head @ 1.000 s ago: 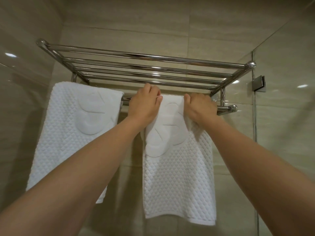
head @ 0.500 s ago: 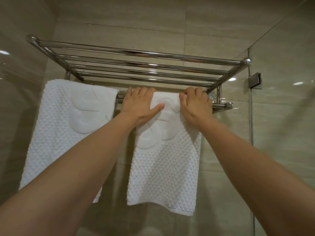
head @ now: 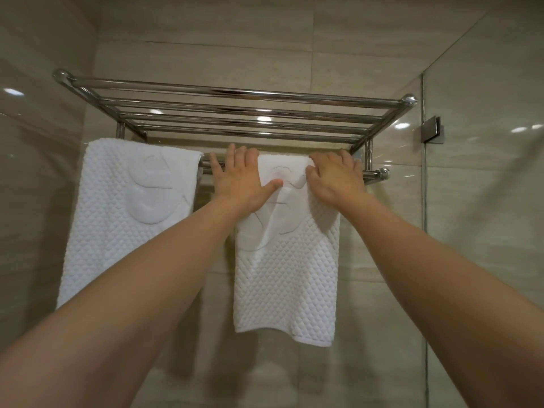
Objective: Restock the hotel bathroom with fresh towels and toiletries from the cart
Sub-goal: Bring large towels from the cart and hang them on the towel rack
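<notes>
Head view: nearest, the left forearm [head: 132,275] and right forearm [head: 426,260] reach up and forward, converging on the top of the waffle-weave towel [head: 288,275]. This towel hangs draped over the lower rail [head: 374,174] with its long axis straight down and its fold along the rail. The left hand [head: 241,187] lies flat at the towel's upper left corner. Its fingers are straight and spread, the thumb pressed on the embossed emblem, and the outer fingers reach past the edge onto bare rail. The right hand [head: 335,179] sits at the upper right corner, and its grip looks like a pinch: bent fingers hooked over the fold, thumb on the front face. Both hands are therefore at the top, one at each corner, and the whole length of cloth hangs below them. The bottom hem slopes, with its right corner lower than its left, so the next move probably means shifting the fold along or across the rail, and the right hand is better placed to pull. The towel's right edge is near the rail's end cap. On the left, a gap of bare rail separates it from the second towel [head: 123,219], which hangs on the same rail. Above both is the chrome rack shelf [head: 235,92], with nothing visible on its bars. Behind it is the tiled wall [head: 206,30], and a glass panel [head: 485,201] stands to the right.
</notes>
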A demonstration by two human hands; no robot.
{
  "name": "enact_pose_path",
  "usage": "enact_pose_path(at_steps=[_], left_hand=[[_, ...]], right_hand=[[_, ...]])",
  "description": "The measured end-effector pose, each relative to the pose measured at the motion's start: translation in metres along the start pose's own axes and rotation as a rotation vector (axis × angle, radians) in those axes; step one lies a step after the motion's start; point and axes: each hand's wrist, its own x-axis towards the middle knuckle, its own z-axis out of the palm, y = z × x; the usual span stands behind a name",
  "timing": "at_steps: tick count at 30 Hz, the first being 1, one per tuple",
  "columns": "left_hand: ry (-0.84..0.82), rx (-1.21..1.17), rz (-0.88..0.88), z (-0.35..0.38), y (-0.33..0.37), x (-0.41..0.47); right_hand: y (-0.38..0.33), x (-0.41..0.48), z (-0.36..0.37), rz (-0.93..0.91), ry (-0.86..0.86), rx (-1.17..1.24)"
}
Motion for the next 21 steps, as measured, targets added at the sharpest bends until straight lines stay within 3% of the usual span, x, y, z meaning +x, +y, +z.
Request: enact_pose_path(at_steps=[9,21], left_hand=[[-0.229,-0.042,0.047,-0.034,0.005,-0.017],[-0.222,-0.319,-0.049,-0.064,0.010,-0.072]], right_hand=[[0.003,-0.027,-0.013,0.046,-0.162,-0.014],[-0.023,-0.081,-0.046,0.049,-0.135,0.187]])
